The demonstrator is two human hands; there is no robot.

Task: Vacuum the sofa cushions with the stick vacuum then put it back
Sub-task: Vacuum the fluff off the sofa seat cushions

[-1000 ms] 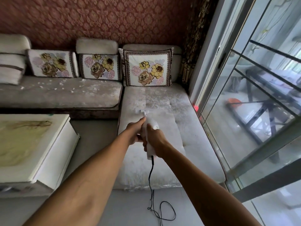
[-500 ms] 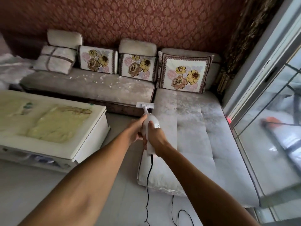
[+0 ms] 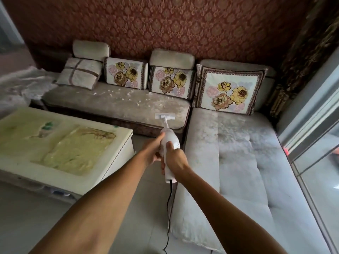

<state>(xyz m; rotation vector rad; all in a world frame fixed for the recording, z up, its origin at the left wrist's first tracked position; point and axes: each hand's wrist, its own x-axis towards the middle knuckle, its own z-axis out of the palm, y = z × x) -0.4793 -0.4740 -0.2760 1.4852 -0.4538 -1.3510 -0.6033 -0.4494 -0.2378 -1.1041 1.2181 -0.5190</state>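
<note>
**Over the long seat: vacuuming under way, scraps still ahead**

At the near right edge of the long seat cushion (image 3: 117,105), the white nozzle head (image 3: 164,117) of the stick vacuum (image 3: 168,143) sits flat on or just over the fabric. Both hands carry the machine: the right hand (image 3: 174,158) has its grip wrapped around the white body, thumb laid on top, and the left hand (image 3: 153,153) has its grip closed on the body from the other side. A black cord (image 3: 169,198) hangs from the rear end down to the floor.

Judging from how things lie, the job is partly done. The chaise cushion (image 3: 247,162) on the right shows no loose bits, so it looks finished. The long seat is not: white scraps (image 3: 128,93) are scattered across its back half, in front of the floral pillows (image 3: 126,74), well apart from the nozzle. Those strokes are left, probably working leftward and toward the backrest.

Putting the vacuum back has not begun, and no storage place for it shows. The low counter (image 3: 117,153) stands close to the seat, leaving a narrow gap to work in.
</note>
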